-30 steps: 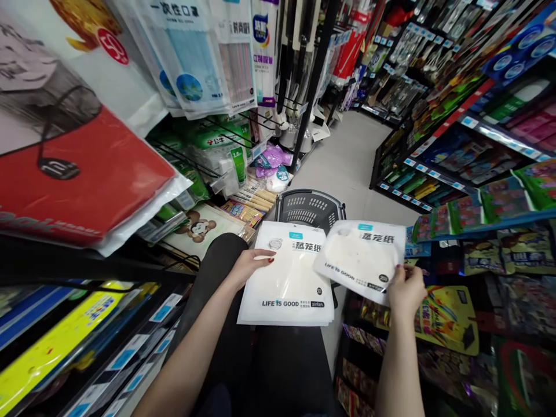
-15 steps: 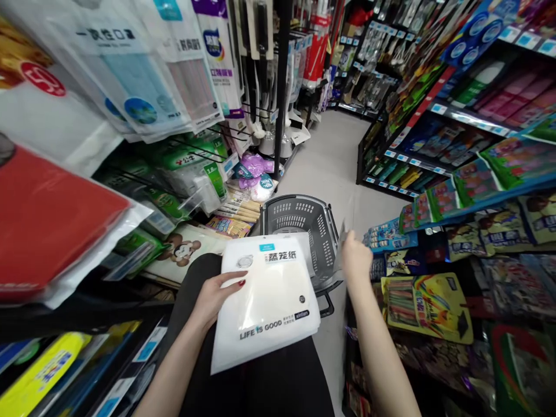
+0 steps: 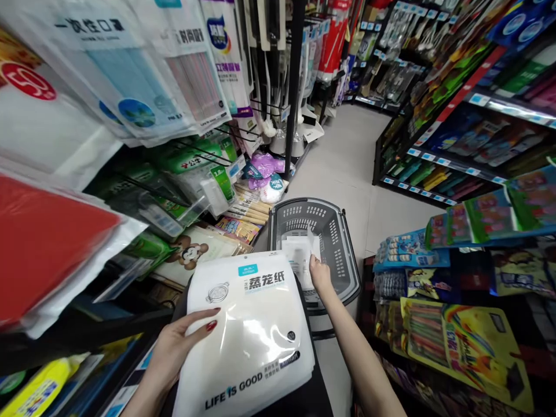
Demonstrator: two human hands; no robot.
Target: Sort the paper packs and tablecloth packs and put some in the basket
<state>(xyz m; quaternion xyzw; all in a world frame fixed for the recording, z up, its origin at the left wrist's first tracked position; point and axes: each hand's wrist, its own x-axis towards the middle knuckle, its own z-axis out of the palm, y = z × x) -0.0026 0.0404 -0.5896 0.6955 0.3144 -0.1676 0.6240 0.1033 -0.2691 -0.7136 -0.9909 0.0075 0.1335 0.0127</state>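
Note:
My left hand [image 3: 180,341] grips a stack of flat white packs of steamer paper [image 3: 247,330] from its left side, thumb on top, over my dark-trousered legs. The top pack has a blue label, a steamer drawing and "LIFE IS GOOD" print. Reaching into a grey shopping basket [image 3: 350,260] on the floor, my right hand [image 3: 320,273] has its fingers closed on the edge of a thin white pack [image 3: 311,234]. Beside it, a white pack [image 3: 296,255] lies in the basket; the stack's top edge partly covers this area.
To the left, hanging goods crowd close: mask packs [image 3: 139,81], a red-and-white package [image 3: 52,249] and green-carded packs [image 3: 195,162]. Snack bags [image 3: 464,347] hang at the right. Grey floor [image 3: 343,156] runs up the aisle between shelves.
My right hand has carried a white pack from beside the stack down into the basket. My left hand has brought the stack lower and closer to me.

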